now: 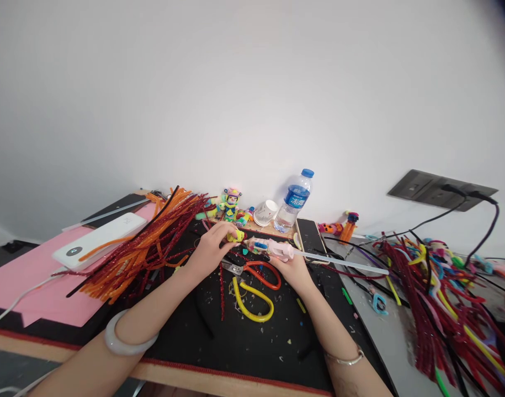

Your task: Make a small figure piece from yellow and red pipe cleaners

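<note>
My left hand [214, 242] pinches a small yellow piece [235, 236], whose exact kind I cannot make out. My right hand [292, 269] grips a pale pink hot glue gun [277, 249] from below, its nozzle pointing left at the yellow piece. Whether the nozzle touches it is too small to tell. Out of the gun's rear end, a long translucent glue stick [343, 261] runs to the right. Beneath both hands on the black mat [244, 347] lie scissors with one orange-red handle loop [272, 275] and one yellow loop [254, 317].
At left, orange and dark-red pipe cleaners [132, 256] pile over a white power bank [99, 240] and pink paper [12, 281]. Along the wall stand a figurine [231, 204], a paper cup [265, 213], a water bottle [294, 204] and a phone [312, 240]. More pipe cleaners [418, 309] spread at right.
</note>
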The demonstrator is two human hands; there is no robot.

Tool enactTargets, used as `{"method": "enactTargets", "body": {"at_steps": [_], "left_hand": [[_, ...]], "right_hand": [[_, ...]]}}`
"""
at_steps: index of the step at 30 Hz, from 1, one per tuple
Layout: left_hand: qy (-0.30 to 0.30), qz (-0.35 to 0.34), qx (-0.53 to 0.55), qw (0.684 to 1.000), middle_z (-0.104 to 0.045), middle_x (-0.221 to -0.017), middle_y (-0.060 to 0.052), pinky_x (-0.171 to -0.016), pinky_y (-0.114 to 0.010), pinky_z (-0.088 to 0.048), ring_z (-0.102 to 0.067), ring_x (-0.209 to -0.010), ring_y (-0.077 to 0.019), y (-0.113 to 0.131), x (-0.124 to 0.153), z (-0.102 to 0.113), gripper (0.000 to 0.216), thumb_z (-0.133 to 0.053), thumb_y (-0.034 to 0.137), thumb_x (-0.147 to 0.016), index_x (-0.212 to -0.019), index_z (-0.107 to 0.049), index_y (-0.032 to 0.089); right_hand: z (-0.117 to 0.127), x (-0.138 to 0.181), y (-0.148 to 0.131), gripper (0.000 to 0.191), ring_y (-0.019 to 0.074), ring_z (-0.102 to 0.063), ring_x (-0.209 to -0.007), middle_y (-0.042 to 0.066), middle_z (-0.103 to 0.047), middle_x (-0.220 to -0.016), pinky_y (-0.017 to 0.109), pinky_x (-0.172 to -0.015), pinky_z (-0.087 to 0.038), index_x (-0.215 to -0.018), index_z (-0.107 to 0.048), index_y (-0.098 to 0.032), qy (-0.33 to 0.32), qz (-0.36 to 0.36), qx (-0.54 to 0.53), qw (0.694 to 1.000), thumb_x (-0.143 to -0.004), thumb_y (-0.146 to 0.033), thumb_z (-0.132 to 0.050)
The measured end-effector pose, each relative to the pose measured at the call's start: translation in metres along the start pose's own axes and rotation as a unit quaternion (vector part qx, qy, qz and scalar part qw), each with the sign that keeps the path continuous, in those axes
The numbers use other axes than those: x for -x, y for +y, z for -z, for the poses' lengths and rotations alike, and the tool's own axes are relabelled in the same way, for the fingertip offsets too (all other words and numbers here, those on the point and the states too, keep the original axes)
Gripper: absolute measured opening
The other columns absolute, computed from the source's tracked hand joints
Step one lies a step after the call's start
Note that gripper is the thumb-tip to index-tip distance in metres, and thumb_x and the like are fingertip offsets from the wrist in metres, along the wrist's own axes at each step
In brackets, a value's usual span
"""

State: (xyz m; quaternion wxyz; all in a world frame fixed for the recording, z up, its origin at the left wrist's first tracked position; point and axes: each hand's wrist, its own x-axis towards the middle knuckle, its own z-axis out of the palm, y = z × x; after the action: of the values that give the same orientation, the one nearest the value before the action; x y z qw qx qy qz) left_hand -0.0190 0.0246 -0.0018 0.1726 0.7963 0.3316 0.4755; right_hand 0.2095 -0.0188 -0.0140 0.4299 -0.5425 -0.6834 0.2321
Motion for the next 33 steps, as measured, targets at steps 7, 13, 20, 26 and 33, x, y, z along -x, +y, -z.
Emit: {"method": "enactTargets", "body": {"at_steps": [7,13,20,26,33], "left_hand": [[-0.003,0.008,0.007,1.000,-0.058,-0.095,-0.005,-0.082,-0.031,-0.044,-0.055,-0.094,-0.0176,0.000,0.001,-0.001,0.007,-0.055,0.015,-0.077,-0.079,-0.049,0.019],[-0.015,0.010,0.013,1.000,-0.058,-0.094,-0.004,-0.081,-0.030,-0.044,-0.055,-0.092,-0.0169,0.002,0.001,0.000,0.007,-0.055,0.015,-0.078,-0.079,-0.050,0.019],[-0.029,0.018,0.024,0.999,-0.058,-0.094,-0.004,-0.081,-0.030,-0.044,-0.055,-0.092,-0.0165,0.001,0.001,-0.001,0.007,-0.053,0.013,-0.078,-0.077,-0.049,0.019],[-0.024,0.091,0.094,0.991,-0.057,-0.093,-0.003,-0.074,-0.026,-0.049,-0.057,-0.082,-0.0135,-0.001,0.002,-0.005,0.010,-0.058,0.018,-0.074,-0.079,-0.049,0.019],[-0.016,0.223,0.225,0.948,-0.060,-0.089,-0.002,-0.069,-0.028,-0.052,-0.062,-0.074,-0.0138,-0.001,0.004,-0.013,0.024,-0.065,0.024,-0.067,-0.079,-0.045,0.019]], "right_hand": [[-0.001,0.001,0.001,0.018,0.0228,-0.060,-0.077,0.006,-0.066,-0.082,0.036,-0.072,-0.046,-0.083,-0.060,-0.016,0.006,0.004,0.015,1.000,-0.072,-0.031,-0.060],[-0.001,0.000,0.004,0.018,0.0234,-0.061,-0.078,0.006,-0.067,-0.084,0.036,-0.073,-0.047,-0.082,-0.061,-0.017,0.019,0.012,0.017,1.000,-0.072,-0.031,-0.061],[0.000,0.000,0.007,0.020,0.0227,-0.061,-0.082,0.007,-0.067,-0.090,0.035,-0.076,-0.046,-0.088,-0.062,-0.019,0.035,0.007,0.045,0.998,-0.074,-0.032,-0.059],[0.008,-0.003,-0.005,0.025,0.0236,-0.056,-0.094,0.004,-0.064,-0.097,0.042,-0.084,-0.034,-0.101,-0.059,-0.025,0.088,-0.034,0.229,0.969,-0.078,-0.029,-0.050],[0.007,-0.001,-0.001,0.045,0.0310,-0.045,-0.102,0.010,-0.055,-0.112,0.046,-0.083,-0.028,-0.113,-0.053,-0.024,0.094,-0.075,0.375,0.919,-0.067,-0.021,-0.053]]}}
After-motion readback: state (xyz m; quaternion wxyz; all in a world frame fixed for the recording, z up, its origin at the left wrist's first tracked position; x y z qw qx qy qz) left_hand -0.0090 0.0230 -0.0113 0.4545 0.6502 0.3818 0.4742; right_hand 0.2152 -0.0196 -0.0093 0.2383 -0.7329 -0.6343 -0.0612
